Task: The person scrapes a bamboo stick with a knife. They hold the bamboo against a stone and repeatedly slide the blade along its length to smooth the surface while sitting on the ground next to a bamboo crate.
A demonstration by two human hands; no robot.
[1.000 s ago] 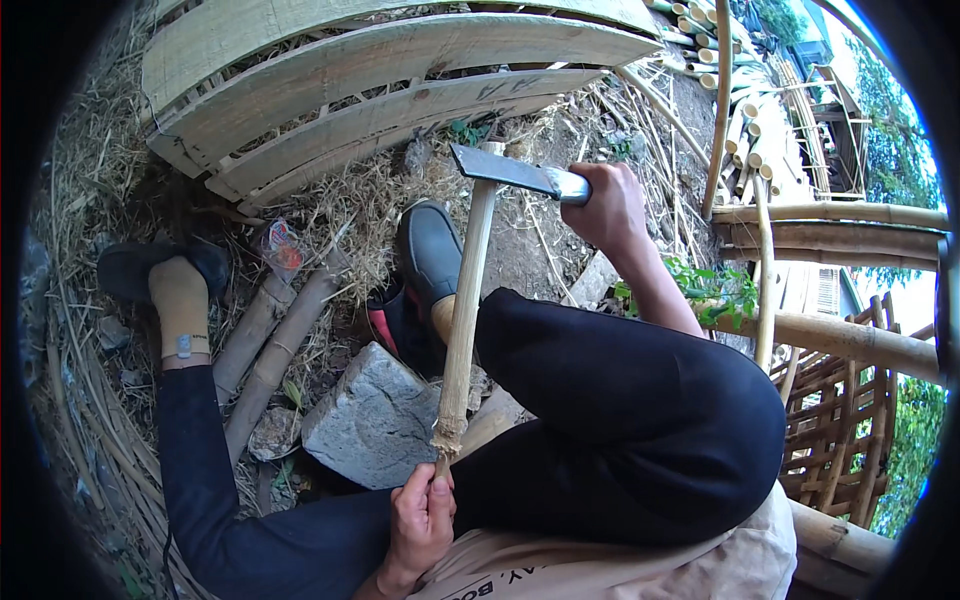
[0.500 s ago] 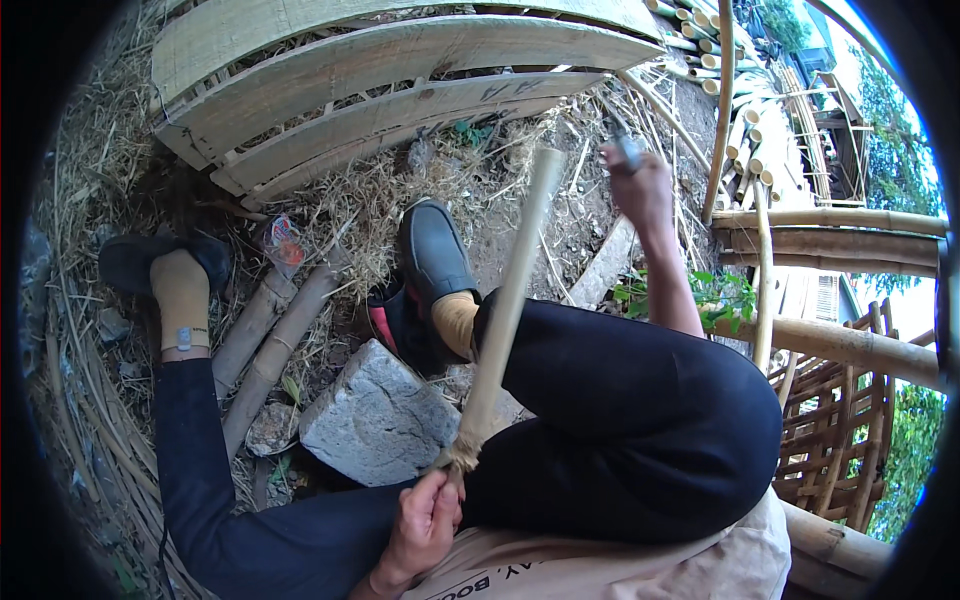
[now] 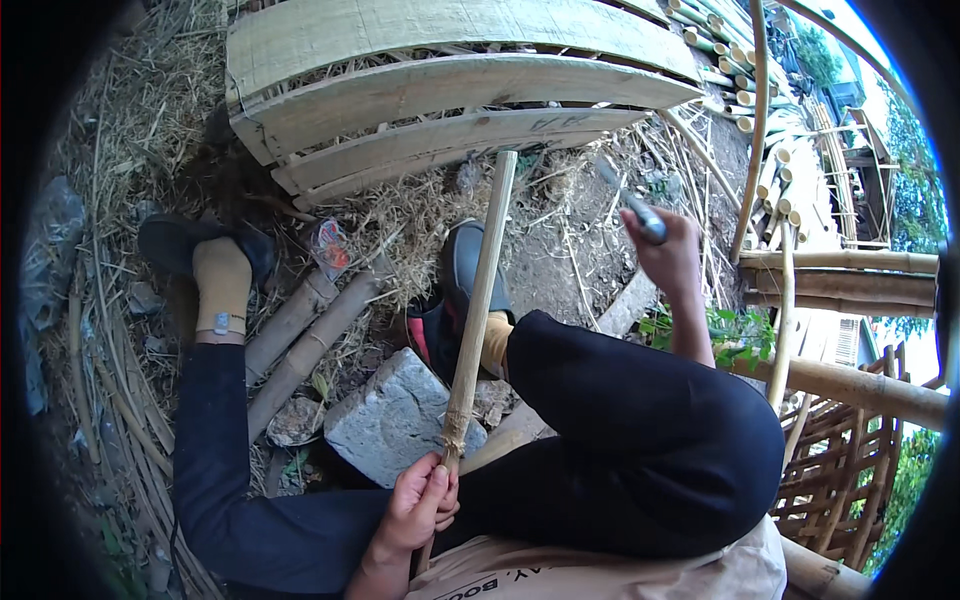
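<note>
Above the ground (image 3: pixel 568 232), we find the left grip (image 3: pixel 420 505) closed on the stick (image 3: pixel 480 300) low down, apparently leaving its length clear; the right grip (image 3: pixel 672 258) clasps a tool (image 3: pixel 650 225), apart.

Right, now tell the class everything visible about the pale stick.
The pale stick is long and nearly straight, and looks like wood or bamboo. Its top end looks blunt; near the bottom is a rough, frayed collar, with a narrower part below. It slants, top leaning right, and overlaps the grey stone in view. The left hand grips it just under the collar.
</note>
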